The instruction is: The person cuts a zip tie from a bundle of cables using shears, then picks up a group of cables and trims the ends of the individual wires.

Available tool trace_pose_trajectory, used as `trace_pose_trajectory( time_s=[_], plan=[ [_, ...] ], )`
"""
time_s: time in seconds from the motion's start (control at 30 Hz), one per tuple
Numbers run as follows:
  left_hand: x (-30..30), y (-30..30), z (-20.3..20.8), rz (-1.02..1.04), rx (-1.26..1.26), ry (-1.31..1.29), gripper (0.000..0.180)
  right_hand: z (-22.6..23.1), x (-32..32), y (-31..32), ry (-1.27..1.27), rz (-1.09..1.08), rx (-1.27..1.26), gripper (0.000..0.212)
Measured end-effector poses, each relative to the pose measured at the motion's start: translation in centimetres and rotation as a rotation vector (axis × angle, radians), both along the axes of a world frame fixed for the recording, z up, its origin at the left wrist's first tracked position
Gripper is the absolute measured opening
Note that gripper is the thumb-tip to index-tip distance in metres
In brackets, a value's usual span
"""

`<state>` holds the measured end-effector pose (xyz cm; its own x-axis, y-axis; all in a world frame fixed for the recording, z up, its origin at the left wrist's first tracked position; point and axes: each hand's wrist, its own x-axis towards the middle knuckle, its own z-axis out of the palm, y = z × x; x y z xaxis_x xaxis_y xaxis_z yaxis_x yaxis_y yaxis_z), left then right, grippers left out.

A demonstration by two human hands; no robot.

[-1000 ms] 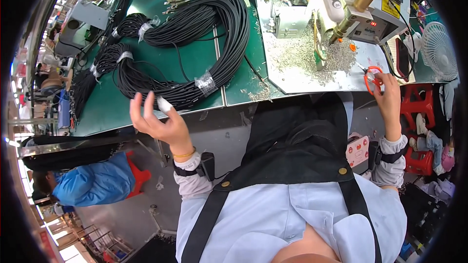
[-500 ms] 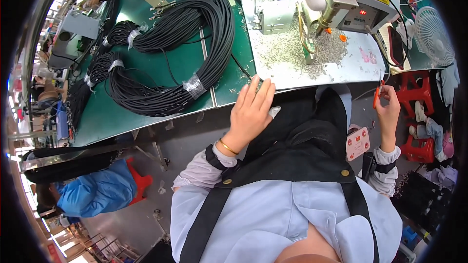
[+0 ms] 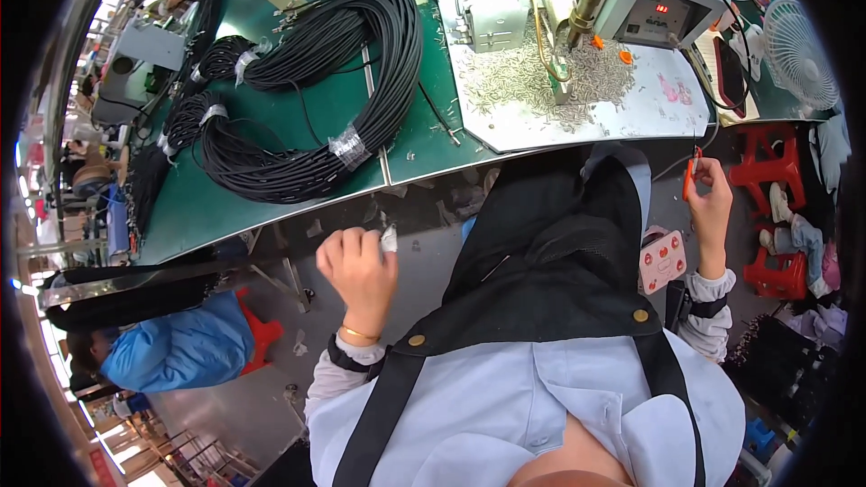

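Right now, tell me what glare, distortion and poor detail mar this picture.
Head view: the green table bows along its front edge, black swallows the corners; head view, lower-left rim: highlights burn out to white; head view, upper left: plastic wrap shines; head view, right: the orange-handled tool shows little tip detail.

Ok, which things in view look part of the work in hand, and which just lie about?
Likely part of it:
orange-handled scissors in the right hand
coiled black cables bound with clear plastic
small silvery metal pieces spread on the white board
grey controller box with a red display

Probably just lying about:
white round fan
dark flat phone-like device
pink case with red motifs
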<state>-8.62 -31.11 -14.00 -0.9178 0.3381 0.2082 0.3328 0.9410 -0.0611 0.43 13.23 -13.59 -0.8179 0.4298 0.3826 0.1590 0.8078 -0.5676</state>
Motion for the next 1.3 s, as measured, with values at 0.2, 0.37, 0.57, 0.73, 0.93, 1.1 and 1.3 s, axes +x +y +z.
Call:
trace_pose_trajectory(
  time_s=[0.2, 0.37, 0.57, 0.73, 0.93, 1.1, 1.3],
  plan=[
    [-4.7, 8.8, 0.0, -0.352, 0.363, 0.096, 0.062, -0.1, -1.3, -1.2, 0.025, 0.052, -0.045, 0.016],
    [-7.4, 11.1, -1.2, -0.306, 0.298, 0.041, 0.078, -0.4, -1.2, -1.4, 0.031, 0.097, -0.051, 0.016],
    [0.4, 3.7, -2.6, -0.381, 0.252, -0.1, 0.07, 0.0, -0.1, -1.7, -0.021, 0.14, -0.188, 0.018],
    [3.3, -1.7, -3.7, -0.223, 0.13, -0.099, 0.047, 1.8, -3.3, -6.9, -0.073, 0.445, -0.34, 0.019],
    [-4.2, 0.1, 2.8, -0.249, 0.181, 0.465, 0.033, 5.1, -8.5, -15.2, -0.178, 0.857, -0.131, 0.027],
    [-12.0, 0.7, 6.3, -0.291, 0.204, 0.242, 0.034, 4.1, -12.8, -20.4, -0.04, 0.917, 0.127, 0.032],
    [-16.5, 0.6, 6.8, -0.199, 0.485, -0.639, 0.03, 3.0, -15.6, -22.6, 0.022, 0.787, 0.457, 0.029]
  ],
)
